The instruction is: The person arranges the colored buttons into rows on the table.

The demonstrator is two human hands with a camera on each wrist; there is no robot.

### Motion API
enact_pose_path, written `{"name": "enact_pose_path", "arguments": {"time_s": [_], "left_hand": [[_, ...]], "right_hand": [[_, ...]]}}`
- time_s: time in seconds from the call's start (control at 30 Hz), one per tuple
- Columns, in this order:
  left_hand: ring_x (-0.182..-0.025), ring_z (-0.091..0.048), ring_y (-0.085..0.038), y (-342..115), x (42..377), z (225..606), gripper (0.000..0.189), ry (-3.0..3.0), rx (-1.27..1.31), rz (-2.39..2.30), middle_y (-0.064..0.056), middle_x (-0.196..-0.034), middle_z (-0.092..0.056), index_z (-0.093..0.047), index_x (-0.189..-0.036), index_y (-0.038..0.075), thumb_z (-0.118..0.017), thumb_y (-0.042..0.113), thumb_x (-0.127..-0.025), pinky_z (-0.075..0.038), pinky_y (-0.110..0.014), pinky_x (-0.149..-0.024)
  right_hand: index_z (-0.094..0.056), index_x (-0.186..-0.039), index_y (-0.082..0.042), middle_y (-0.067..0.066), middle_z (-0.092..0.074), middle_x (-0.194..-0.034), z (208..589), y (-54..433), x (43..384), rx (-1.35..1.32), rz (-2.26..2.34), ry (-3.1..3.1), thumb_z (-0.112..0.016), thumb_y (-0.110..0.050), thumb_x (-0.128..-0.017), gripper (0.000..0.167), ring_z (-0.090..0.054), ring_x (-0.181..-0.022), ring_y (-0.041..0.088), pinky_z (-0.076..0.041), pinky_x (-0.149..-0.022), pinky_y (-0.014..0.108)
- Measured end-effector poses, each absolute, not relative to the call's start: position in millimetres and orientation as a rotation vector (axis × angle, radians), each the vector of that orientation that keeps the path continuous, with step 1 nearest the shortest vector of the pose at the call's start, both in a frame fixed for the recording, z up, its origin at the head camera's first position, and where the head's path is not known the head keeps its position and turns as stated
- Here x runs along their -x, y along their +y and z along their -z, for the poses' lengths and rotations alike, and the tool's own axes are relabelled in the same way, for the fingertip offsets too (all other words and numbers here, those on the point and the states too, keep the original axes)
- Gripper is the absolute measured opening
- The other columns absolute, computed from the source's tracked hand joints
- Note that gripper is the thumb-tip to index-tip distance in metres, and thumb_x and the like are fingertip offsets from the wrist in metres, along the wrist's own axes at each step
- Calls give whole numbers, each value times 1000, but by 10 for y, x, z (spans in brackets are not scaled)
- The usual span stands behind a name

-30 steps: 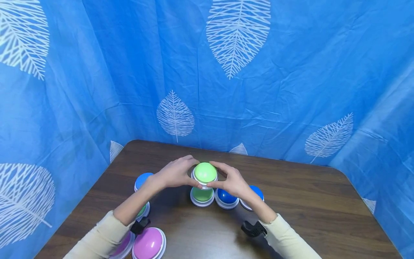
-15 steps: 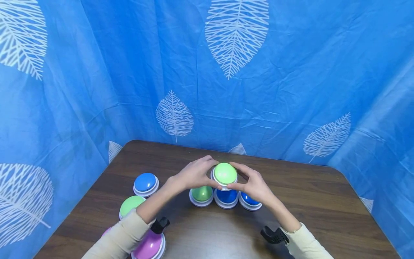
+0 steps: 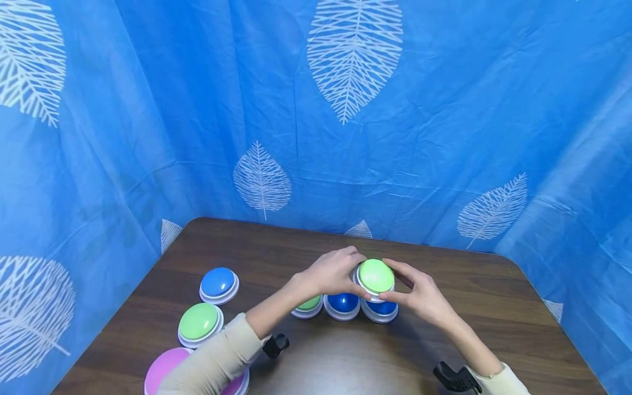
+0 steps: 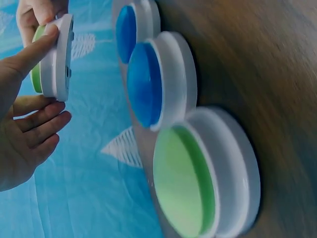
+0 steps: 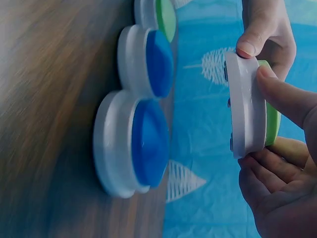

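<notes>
A push button with a light green dome and white base (image 3: 376, 276) is held in the air between both hands. My left hand (image 3: 336, 272) grips its left side, thumb in front and fingers behind. On the opposite side my right hand (image 3: 419, 291) pinches the same base. Both wrist views show its underside lifted off the table. Below it on the table stands a blue button (image 3: 380, 308), partly hidden by the held one. Left of that are another blue button (image 3: 342, 305) and a green button (image 3: 307, 305), the latter partly behind my left hand.
On the table's left side stand a blue button (image 3: 218, 284), a green button (image 3: 198, 322) and a pink button (image 3: 165, 368). Another pink one (image 3: 241, 385) is mostly under my left sleeve. Blue leaf-patterned curtain (image 3: 276, 109) hangs behind the wooden table (image 3: 469, 307).
Both hands have carried the green button to the right, from above the standing green button, past the middle blue one, to above the rightmost blue one. The left-side buttons are less covered.
</notes>
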State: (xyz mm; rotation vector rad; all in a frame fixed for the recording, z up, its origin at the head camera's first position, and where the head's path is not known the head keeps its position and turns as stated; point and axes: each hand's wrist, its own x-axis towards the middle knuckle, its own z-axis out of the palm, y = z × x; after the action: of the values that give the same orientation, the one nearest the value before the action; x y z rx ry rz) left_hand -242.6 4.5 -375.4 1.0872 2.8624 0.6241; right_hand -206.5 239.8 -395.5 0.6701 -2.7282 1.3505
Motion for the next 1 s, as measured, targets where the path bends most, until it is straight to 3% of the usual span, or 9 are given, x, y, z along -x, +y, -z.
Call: {"name": "enact_pose_path", "arguments": {"time_s": [0.47, 0.7, 0.77, 0.83, 1.0], "left_hand": [[-88, -54, -4, 625, 2412, 3847, 73, 2887, -1223, -412, 7, -105, -58, -65, -127, 16, -78, 64, -73, -48, -18, -75], [-84, -52, -1, 943, 2435, 3901, 73, 2845, -1279, -348, 9, -102, -56, -64, -127, 18, -78, 65, -73, -45, -15, -70], [-84, -51, 0, 1020, 2434, 3916, 73, 2840, -1287, -313, 10, -101, -55, -64, -127, 18, -77, 66, -73, -45, -14, -70], [-84, -50, 1, 1087, 2426, 3941, 73, 2833, -1288, -279, 11, -101, -54, -63, -127, 19, -76, 66, -73, -44, -14, -70], [-85, -50, 1, 1203, 2383, 4034, 70, 2827, -1280, -199, 11, -101, -54, -64, -124, 21, -76, 67, -73, -45, -14, -70]], "right_hand": [[-53, -141, -6, 17, -56, -136, 3990, 2870, 1828, -543, -1160, -2780, -84, -30, -79, 73, -55, -123, 40, -48, -95, 41], [-52, -142, -7, 18, -57, -134, 4020, 3096, 1721, -448, -1057, -2813, -84, -34, -80, 75, -55, -122, 41, -47, -88, 13], [-52, -142, -7, 18, -58, -134, 4041, 3156, 1698, -421, -1033, -2821, -84, -35, -79, 75, -55, -121, 41, -45, -86, 10], [-52, -141, -6, 19, -57, -134, 4066, 3206, 1676, -400, -1026, -2832, -83, -35, -79, 76, -55, -121, 42, -48, -86, 14], [-51, -142, -4, 23, -55, -135, 4140, 3282, 1634, -362, -1025, -2885, -83, -38, -79, 78, -54, -121, 44, -53, -89, 43]]}}
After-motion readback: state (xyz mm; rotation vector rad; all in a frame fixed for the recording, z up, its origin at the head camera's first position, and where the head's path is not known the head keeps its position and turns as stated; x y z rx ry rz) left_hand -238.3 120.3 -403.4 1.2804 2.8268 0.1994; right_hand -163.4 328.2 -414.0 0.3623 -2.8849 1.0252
